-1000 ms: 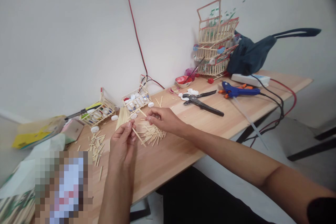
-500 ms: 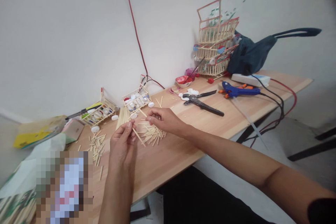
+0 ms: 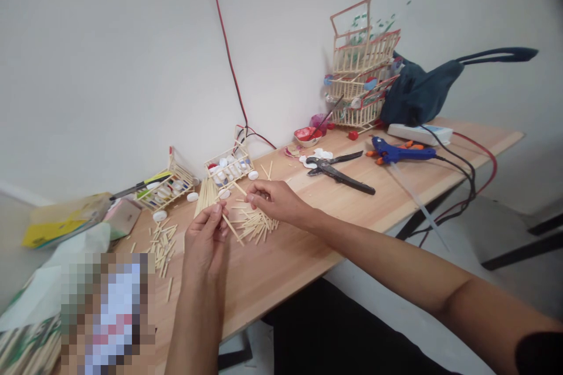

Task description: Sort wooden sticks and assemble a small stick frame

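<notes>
My left hand (image 3: 209,231) pinches a thin wooden stick (image 3: 232,229) between thumb and fingers; its free end slants down to the right. Close by on the right, my right hand (image 3: 273,198) has its fingers closed on another short stick (image 3: 240,188), which points up and left. The two hands are a little apart above the wooden table. Beneath and beside them lies a loose pile of cut sticks (image 3: 259,225). A bundle of longer sticks (image 3: 206,194) lies just behind my left hand.
Behind are two small stick carts (image 3: 231,167) (image 3: 173,184) with bottle caps. Black cutters (image 3: 341,174), a bowl of red paint (image 3: 308,136) and a blue glue gun (image 3: 402,152) lie to the right. Stacked stick carts (image 3: 363,79) stand by a dark bag (image 3: 422,91). More cut sticks (image 3: 162,249) lie left.
</notes>
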`<action>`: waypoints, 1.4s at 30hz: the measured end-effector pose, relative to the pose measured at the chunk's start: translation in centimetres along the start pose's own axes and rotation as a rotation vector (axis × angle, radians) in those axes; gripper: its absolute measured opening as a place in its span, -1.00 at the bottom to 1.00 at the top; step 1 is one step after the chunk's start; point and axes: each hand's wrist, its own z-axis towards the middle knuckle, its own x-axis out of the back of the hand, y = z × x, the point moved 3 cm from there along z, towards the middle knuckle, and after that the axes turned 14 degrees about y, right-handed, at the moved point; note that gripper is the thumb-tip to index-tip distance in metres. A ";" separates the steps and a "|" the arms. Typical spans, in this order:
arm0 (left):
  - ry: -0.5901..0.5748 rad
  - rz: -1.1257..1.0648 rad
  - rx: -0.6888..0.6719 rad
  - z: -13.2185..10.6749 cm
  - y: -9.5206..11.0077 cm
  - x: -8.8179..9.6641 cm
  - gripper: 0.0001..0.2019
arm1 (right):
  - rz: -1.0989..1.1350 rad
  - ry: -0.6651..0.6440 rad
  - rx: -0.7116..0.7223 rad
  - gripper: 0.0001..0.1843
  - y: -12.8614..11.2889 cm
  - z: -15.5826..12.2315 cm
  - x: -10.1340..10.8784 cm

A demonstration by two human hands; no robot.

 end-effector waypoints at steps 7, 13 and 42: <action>-0.013 0.004 -0.006 -0.1 0.1 -0.1 -0.64 | -0.007 0.001 -0.002 -0.80 0.1 0.0 0.0; -0.009 0.012 0.004 -0.1 0.0 -0.1 -0.65 | 0.004 0.011 -0.021 -0.83 -0.2 0.0 0.1; 0.010 0.023 -0.003 -0.1 0.0 -0.2 -0.55 | 0.024 -0.008 0.007 -0.83 0.4 -0.1 -0.3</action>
